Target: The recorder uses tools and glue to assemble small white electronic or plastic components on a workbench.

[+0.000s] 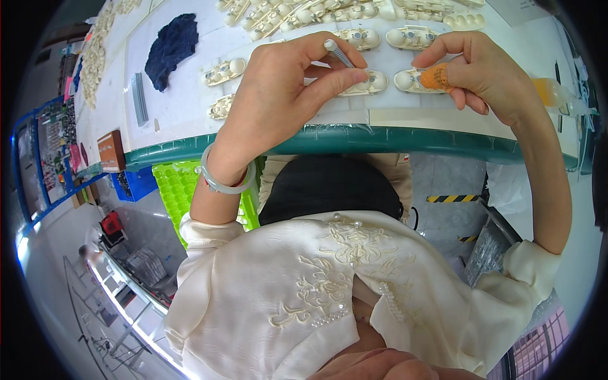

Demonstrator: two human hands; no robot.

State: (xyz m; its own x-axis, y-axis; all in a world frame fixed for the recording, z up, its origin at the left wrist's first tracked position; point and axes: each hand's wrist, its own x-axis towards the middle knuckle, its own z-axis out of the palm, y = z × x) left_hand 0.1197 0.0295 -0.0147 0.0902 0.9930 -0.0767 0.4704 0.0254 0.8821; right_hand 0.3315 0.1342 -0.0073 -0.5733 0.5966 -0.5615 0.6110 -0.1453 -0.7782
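Observation:
My left hand is closed, with a slim grey rod pinched between thumb and forefinger, its pale rounded end pointing up. Under the thumb tip lies a white oval casing, partly covered by the fingers. The rod's lower end is hidden. My right hand curls at the near end of a second white oval casing. An orange wrap covers its thumb, which rests on that casing, and the forefinger bends over the far edge. Small fittings and a white dome show inside the casings.
More casings lie in rows across the white table, heaped at the back. At left are a dark blue cloth and grey strips. A bottle with yellow liquid stands right. Green edging borders the table, above a lime crate.

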